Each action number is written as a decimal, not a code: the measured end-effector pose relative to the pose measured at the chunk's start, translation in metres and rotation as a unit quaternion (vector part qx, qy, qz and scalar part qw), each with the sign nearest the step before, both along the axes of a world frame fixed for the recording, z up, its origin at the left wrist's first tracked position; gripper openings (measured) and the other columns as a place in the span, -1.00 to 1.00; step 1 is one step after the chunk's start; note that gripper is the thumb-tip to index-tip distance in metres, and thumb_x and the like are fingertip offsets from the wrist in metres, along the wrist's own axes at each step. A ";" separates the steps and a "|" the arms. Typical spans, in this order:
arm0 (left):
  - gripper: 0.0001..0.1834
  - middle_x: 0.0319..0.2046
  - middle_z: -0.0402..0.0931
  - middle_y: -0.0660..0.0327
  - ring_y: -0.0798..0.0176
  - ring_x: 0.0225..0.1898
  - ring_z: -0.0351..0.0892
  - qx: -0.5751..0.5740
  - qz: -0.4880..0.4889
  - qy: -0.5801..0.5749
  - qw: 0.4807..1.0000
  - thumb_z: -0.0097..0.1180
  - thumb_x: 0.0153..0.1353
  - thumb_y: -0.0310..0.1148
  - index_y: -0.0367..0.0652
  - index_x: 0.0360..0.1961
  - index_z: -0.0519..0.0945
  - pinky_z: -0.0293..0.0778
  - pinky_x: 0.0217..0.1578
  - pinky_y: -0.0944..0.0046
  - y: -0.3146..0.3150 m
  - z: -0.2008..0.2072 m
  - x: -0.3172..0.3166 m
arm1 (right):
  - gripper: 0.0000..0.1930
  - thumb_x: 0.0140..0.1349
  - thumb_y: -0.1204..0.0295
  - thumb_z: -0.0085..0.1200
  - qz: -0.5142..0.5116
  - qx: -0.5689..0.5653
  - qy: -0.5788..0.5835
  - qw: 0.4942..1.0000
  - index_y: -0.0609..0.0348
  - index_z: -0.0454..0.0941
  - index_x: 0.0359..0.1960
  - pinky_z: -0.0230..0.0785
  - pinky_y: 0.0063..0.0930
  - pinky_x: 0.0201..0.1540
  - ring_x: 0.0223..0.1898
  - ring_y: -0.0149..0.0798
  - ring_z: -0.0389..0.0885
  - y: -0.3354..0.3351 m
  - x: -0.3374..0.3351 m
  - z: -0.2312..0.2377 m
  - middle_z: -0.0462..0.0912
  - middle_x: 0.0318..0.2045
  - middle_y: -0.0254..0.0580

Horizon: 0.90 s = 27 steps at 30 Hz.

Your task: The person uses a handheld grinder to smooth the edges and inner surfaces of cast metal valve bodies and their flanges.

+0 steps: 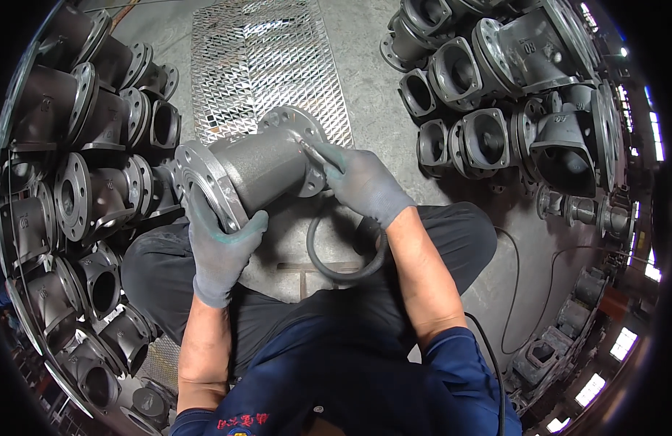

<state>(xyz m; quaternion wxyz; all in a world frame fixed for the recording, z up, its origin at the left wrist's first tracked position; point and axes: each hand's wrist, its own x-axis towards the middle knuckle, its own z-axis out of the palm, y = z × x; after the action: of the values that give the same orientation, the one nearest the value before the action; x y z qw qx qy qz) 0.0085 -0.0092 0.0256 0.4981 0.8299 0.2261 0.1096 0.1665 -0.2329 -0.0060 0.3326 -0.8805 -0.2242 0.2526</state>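
Observation:
A grey cast-metal valve body (267,167) with a round, bolt-holed flange at each end lies tilted in front of me, between my knees. My gloved left hand (223,247) is closed round the rim of its near-left flange, the fingers partly inside the opening. Pinched in my gloved right hand (368,185) is a slim metal hand tool (312,154), its tip against the casting beside the far-right flange. The tool's exact kind is hidden by the fingers. Below the right hand a thick dark hose-like loop (312,247) lies on the floor.
Similar castings (107,189) are stacked along the left, and more castings (488,138) rise at the right. A patterned metal plate (278,58) lies on the floor ahead. A thin black cable (514,291) runs across the floor at right, near smaller castings (546,356).

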 end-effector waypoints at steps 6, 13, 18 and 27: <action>-0.01 0.19 0.53 -0.23 -0.26 0.19 0.56 0.056 -0.009 0.019 0.998 0.67 -0.05 -0.31 -0.43 0.39 0.42 0.50 0.25 -0.13 0.002 -0.004 0.000 | -0.52 0.54 0.41 0.16 -0.014 0.017 -0.005 1.000 -0.09 0.61 0.46 0.66 -0.13 0.10 -0.02 0.15 0.84 -0.002 -0.002 -0.007 0.83 -0.04 0.14; 0.19 0.21 0.65 -0.11 0.09 0.20 0.66 -0.049 -0.051 0.038 0.997 0.67 -0.04 -0.33 -0.44 0.57 0.25 0.56 0.28 0.07 -0.006 0.014 0.005 | -0.52 0.55 0.45 0.13 -0.073 0.064 0.079 0.992 0.14 0.59 0.47 0.66 -0.36 -0.04 -0.24 -0.31 0.80 -0.026 -0.011 -0.007 0.84 -0.17 -0.03; 0.46 0.49 0.34 -0.43 -0.37 0.51 0.40 0.146 -0.128 0.044 0.980 0.73 -0.10 -0.20 -0.47 0.68 0.01 0.38 0.50 -0.17 -0.001 -0.014 -0.007 | -0.52 0.57 0.48 0.11 -0.226 0.111 0.188 0.949 0.19 0.56 0.50 0.61 -0.52 -0.09 -0.24 -0.51 0.69 -0.056 -0.027 -0.006 0.82 -0.12 -0.24; 0.43 0.48 0.33 -0.50 -0.41 0.53 0.39 0.144 -0.145 0.055 0.977 0.72 -0.07 -0.21 -0.62 0.64 0.01 0.36 0.52 -0.14 -0.004 -0.008 -0.001 | -0.51 0.49 0.45 0.20 -0.120 -0.014 -0.024 0.992 0.15 0.60 0.43 0.64 -0.20 0.25 0.15 0.04 0.84 -0.028 -0.022 -0.020 0.80 0.16 0.17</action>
<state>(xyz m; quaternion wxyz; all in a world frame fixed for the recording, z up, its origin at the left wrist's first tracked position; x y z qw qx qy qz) 0.0077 -0.0136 0.0173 0.3704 0.9217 0.1128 0.0218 0.1446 -0.2606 -0.0264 0.3422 -0.9116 -0.1214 0.1927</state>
